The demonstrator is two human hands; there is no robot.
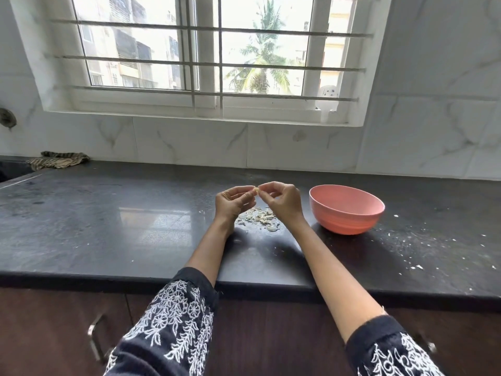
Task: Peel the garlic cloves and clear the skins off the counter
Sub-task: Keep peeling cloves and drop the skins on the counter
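A: While we pinch the garlic clove [256, 189] between both hands, it sits raised over the counter [108, 226], long axis roughly left-right, above the skins [259, 217].

B: Left hand [233, 202] grips one end, right hand [283, 200] pinches the other, fingers curled. Pink bowl [347, 213] lies just right, nearer our right hand.

Bright barred window [206, 55] above marble-tiled wall [423, 104], with dark wooden cabinets [54, 321] below.
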